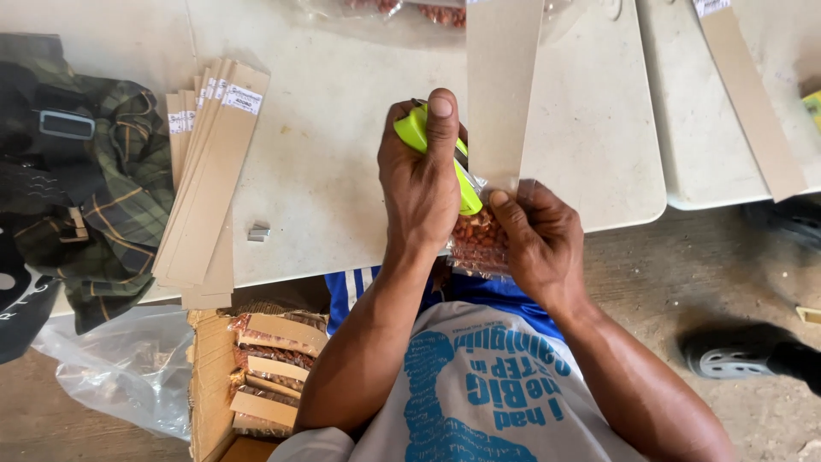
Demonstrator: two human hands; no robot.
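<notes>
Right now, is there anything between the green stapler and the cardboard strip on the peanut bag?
Nothing visible: the left hand presses the green stapler beside the cardboard strip, and the right hand holds the peanut bag.

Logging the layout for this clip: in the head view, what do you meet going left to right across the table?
Plaid cloth → stack of card strips → staples → left hand with green stapler → right hand on bag of nuts → lone card strip.

makeshift packing spot | white folding table (325, 171) | cardboard strips (209, 171) | carton of filled bags (265, 376) | dirt floor (676, 274)
</notes>
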